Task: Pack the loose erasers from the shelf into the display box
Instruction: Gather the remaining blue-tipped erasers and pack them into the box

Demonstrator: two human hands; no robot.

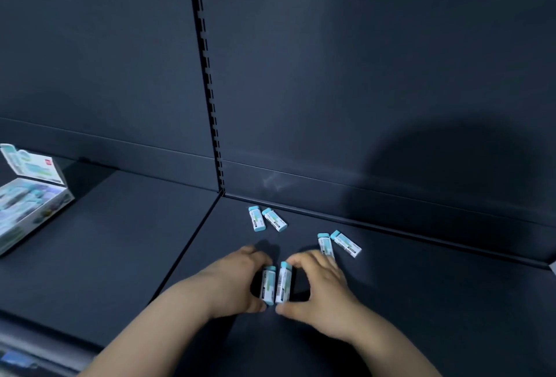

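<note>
Several loose erasers in white sleeves with teal ends lie on the dark shelf [421,301]. My left hand [237,282] grips one eraser [267,286] between thumb and fingers. Right beside it, my right hand [319,286] grips a second eraser [283,283], and the two erasers stand side by side between my hands. Two more erasers [256,218] [274,219] lie near the back wall. Another pair [325,246] [346,243] lies just past my right fingers. The open display box [36,208], with erasers inside and its lid raised, sits at the far left of the shelf.
A dark back panel [361,91] rises behind the shelf, split by a slotted upright [210,100]. A seam [192,247] divides the left shelf section from the right one. The shelf's front edge [45,343] runs along the lower left.
</note>
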